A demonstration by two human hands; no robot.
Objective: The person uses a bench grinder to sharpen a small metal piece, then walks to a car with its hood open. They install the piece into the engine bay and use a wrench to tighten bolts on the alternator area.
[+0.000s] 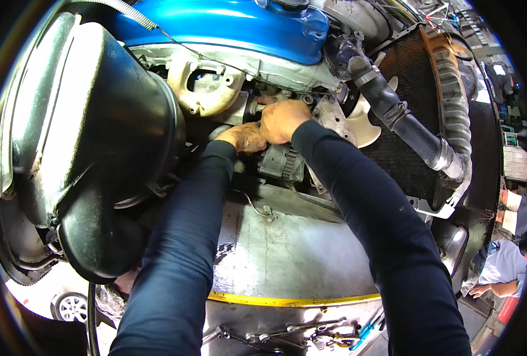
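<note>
Both my hands are together low on the side of an engine, just above a finned alternator [282,164]. My right hand [284,120] is closed, the back of it facing up, over a part that it hides. Pressed against it from the left is my left hand [245,137], its fingers curled in and partly covered by the right. What they grip cannot be made out. A cream-coloured manifold [207,107] sits just to their upper left. To the right stands a metal bracket plate [333,118] with holes, beside a pale fan blade [364,127].
Beyond is a blue valve cover [228,24]. A large black air-cleaner housing [106,113] crowds the left. At right are the radiator [411,89] and its black hose [414,132]. Wrenches [317,325] lie near the lower edge; another person [503,267] is at far right.
</note>
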